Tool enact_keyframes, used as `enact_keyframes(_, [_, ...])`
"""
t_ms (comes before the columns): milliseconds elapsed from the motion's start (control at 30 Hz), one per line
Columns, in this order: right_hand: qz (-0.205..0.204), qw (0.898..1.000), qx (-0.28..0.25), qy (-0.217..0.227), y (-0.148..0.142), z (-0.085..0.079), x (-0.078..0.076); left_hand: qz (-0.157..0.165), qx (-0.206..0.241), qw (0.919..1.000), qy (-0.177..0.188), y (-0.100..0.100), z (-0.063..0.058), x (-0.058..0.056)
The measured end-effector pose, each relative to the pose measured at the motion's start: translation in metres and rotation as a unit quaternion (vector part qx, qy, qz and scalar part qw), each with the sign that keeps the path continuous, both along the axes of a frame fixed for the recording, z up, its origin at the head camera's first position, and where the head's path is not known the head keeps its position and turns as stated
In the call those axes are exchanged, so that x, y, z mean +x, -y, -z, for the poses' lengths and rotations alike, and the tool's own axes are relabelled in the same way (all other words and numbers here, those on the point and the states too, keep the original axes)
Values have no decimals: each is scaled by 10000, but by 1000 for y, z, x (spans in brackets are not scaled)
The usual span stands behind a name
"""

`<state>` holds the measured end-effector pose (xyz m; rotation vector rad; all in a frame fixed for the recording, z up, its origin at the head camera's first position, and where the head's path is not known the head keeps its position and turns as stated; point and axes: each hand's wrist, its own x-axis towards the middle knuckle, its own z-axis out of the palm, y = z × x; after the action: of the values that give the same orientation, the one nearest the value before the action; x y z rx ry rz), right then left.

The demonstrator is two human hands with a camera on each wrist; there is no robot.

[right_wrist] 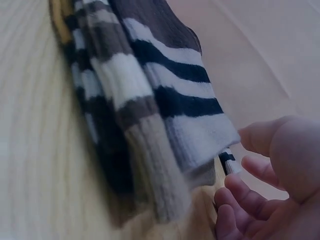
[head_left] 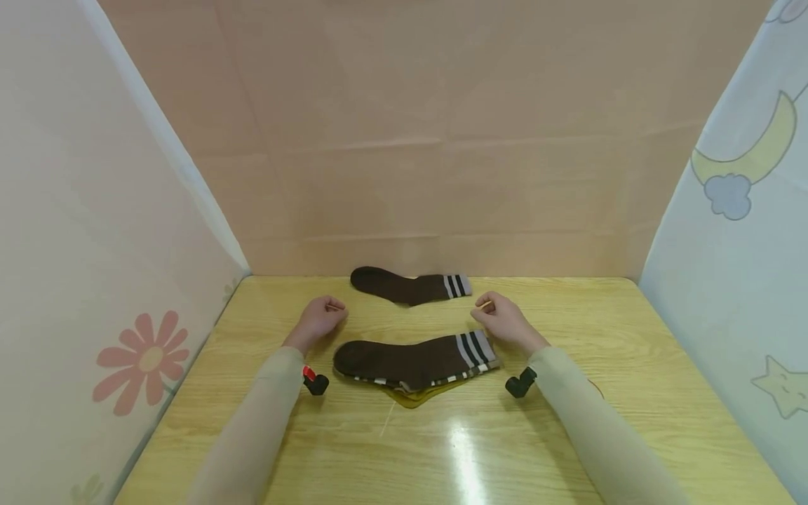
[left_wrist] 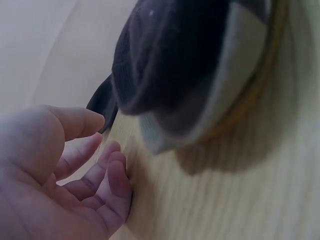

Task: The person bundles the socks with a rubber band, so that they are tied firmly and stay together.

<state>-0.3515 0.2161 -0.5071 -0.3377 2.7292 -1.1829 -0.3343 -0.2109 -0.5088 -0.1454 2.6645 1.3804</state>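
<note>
A stack of socks [head_left: 398, 361] lies flat on the table, a dark brown one with a striped cuff [head_left: 476, 349] on top and a mustard one [head_left: 412, 401] at the bottom. Behind it, near the back edge, is a single dark brown sock [head_left: 410, 289] with a similar cuff. My left hand [head_left: 320, 317] hovers by the toe ends, between stack and single sock, fingers loosely bent around nothing. On the other side, my right hand [head_left: 501, 319] is just beyond the stack's cuffs, also holding nothing. In the right wrist view, the stacked cuffs [right_wrist: 155, 100] look large beside the fingers.
The wooden table [head_left: 353, 449] runs up to a plain pinkish backdrop [head_left: 442, 175]. Patterned panels stand on both sides, one with a flower [head_left: 149, 359], the other with a moon [head_left: 751, 158]. Small black devices sit at my wrists.
</note>
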Motion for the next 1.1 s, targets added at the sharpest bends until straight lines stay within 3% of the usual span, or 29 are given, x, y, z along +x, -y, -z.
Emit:
enact_keyframes(467, [405,9987,59,295,9,-2,-23,-390,472,9973,414,-8,-2,-27])
enact_keyframes(800, [701,9972,92,260,15,1,-35,-771,593,9950,211,-17,1,-43])
enact_keyframes(1100, [632,9969,70,472,19,1,-43,-893,842,9920,293,-18,3,-55])
